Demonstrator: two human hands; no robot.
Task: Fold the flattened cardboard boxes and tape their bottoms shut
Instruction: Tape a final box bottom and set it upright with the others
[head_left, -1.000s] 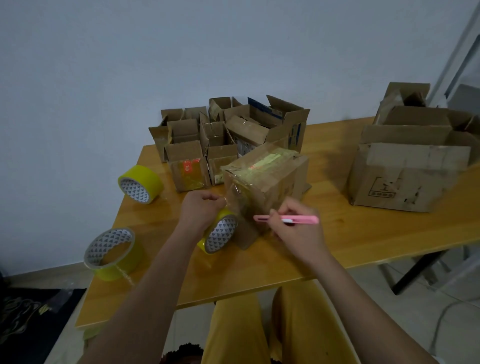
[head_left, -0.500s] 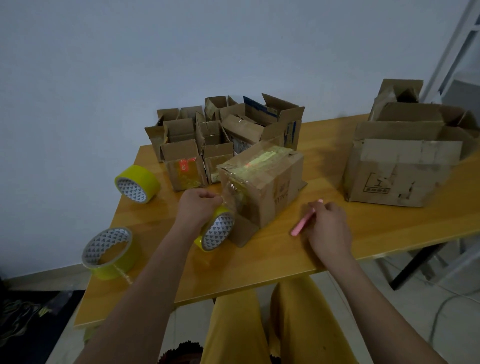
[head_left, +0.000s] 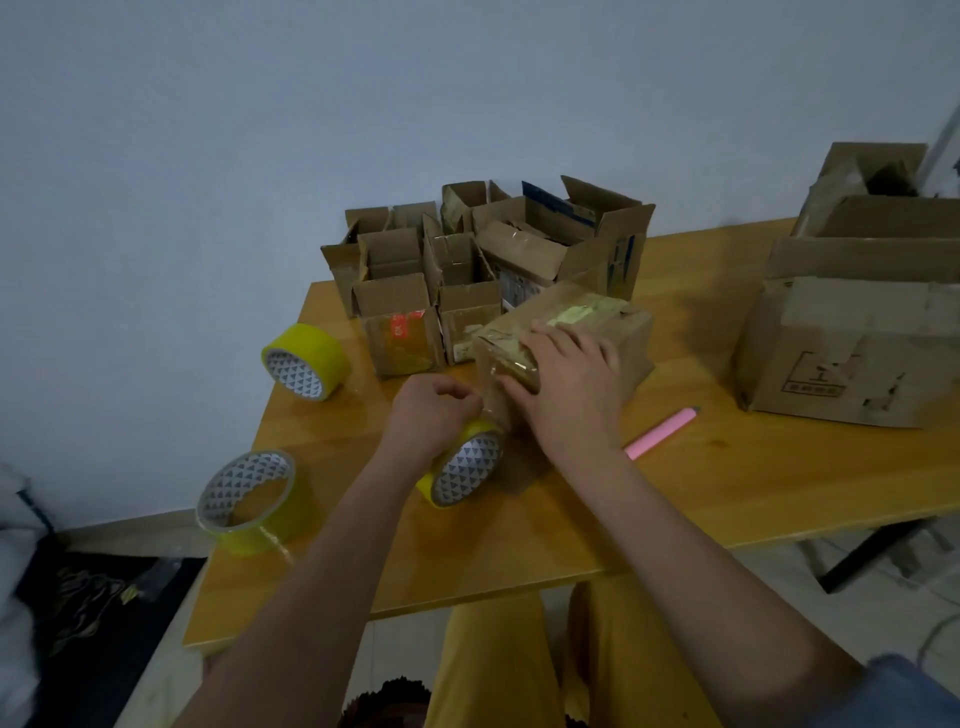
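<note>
A wooden worktop (head_left: 727, 483) stands against a pale blue-grey wall (head_left: 260, 130). Black metal legs (head_left: 872, 551) show beneath its right edge. A dark tangle of cables (head_left: 88, 603) lies on the floor at lower left.

A plain room used as a makeshift packing spot: bare grey-blue wall (head_left: 311, 130), an orange wooden bench (head_left: 727, 467) with folded brown cardboard boxes (head_left: 467, 260) and 3 yellow tape rolls (head_left: 304, 358).

Plain grey-blue wall (head_left: 260, 156) behind a wooden table (head_left: 727, 483), pale tiled floor (head_left: 883, 613) beneath.
</note>
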